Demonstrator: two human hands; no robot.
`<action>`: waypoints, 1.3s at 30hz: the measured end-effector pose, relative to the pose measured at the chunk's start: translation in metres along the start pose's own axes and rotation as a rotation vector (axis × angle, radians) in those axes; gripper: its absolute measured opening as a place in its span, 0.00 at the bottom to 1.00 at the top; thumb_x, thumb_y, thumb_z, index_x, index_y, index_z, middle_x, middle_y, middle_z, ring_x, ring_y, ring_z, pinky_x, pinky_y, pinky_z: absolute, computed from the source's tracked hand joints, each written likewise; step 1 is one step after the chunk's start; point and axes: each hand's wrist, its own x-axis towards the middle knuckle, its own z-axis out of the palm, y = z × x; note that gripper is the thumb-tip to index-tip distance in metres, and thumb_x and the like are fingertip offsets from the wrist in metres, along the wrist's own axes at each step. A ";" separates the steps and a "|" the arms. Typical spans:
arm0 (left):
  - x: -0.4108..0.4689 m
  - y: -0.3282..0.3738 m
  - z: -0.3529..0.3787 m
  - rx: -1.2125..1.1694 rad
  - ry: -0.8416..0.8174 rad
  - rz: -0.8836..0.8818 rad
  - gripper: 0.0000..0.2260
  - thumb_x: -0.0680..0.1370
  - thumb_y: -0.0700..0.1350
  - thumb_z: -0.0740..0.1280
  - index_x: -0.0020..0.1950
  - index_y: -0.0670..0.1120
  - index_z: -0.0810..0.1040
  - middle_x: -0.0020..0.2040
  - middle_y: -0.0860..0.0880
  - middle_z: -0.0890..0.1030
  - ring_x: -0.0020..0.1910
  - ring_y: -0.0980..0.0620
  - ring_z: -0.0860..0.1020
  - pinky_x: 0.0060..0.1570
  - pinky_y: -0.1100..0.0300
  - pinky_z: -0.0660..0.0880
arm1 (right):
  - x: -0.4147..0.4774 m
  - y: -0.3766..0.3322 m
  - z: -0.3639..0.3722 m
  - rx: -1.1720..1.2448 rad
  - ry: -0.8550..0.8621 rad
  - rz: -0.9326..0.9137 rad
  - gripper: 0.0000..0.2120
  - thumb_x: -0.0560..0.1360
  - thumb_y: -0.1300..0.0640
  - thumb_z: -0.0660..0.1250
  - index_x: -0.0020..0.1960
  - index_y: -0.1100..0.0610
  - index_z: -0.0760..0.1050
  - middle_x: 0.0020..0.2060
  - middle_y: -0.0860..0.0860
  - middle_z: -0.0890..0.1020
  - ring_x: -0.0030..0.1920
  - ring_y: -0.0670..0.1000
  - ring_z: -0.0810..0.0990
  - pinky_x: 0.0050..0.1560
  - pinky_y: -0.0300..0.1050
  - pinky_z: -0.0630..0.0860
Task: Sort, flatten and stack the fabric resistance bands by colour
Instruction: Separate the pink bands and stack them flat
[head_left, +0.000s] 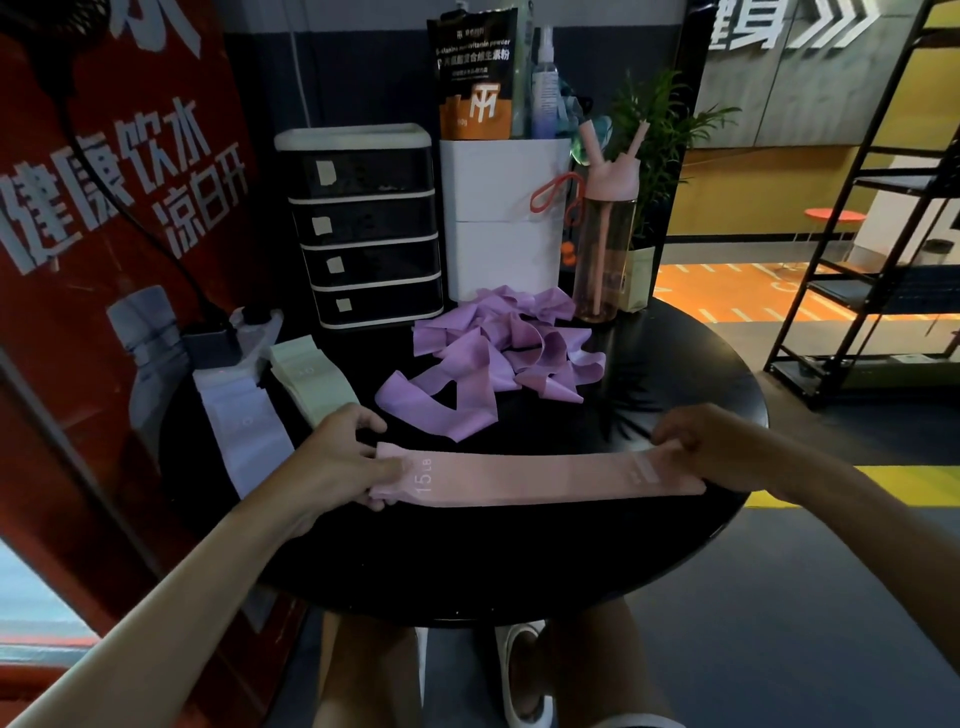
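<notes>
A pink fabric band (530, 478) marked 15 LB lies stretched flat across the near part of the round black table (467, 571). My left hand (337, 462) pinches its left end and my right hand (711, 447) grips its right end. Behind it sits a tangled heap of purple bands (493, 358). At the left lie a flat stack of pale green bands (306, 374) and a flat stack of white bands (244, 421).
A black drawer unit (363, 228), a white bin (501, 213) and a pink water bottle (605, 234) stand at the table's back. A power strip (223, 338) sits at the left edge. A red panel is on the left, a black shelf rack (883, 208) on the right.
</notes>
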 end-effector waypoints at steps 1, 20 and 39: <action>-0.001 0.004 -0.001 0.029 0.012 0.036 0.19 0.76 0.34 0.71 0.62 0.41 0.68 0.47 0.38 0.83 0.30 0.48 0.80 0.30 0.58 0.79 | 0.001 0.000 0.001 -0.057 -0.005 -0.009 0.08 0.79 0.61 0.63 0.45 0.49 0.76 0.42 0.48 0.79 0.41 0.44 0.76 0.35 0.32 0.67; -0.032 0.189 0.003 0.574 -0.063 0.910 0.22 0.73 0.47 0.76 0.55 0.50 0.63 0.37 0.52 0.83 0.34 0.56 0.80 0.35 0.64 0.75 | -0.015 -0.133 -0.077 0.588 0.278 -0.498 0.04 0.75 0.63 0.70 0.50 0.61 0.82 0.43 0.56 0.86 0.43 0.50 0.83 0.51 0.57 0.80; -0.029 0.149 0.045 -0.300 0.009 0.617 0.04 0.76 0.37 0.72 0.50 0.39 0.84 0.44 0.43 0.86 0.45 0.43 0.85 0.47 0.53 0.83 | -0.019 -0.158 -0.109 0.863 0.502 -0.416 0.07 0.77 0.58 0.68 0.48 0.62 0.81 0.45 0.60 0.83 0.43 0.56 0.81 0.44 0.52 0.78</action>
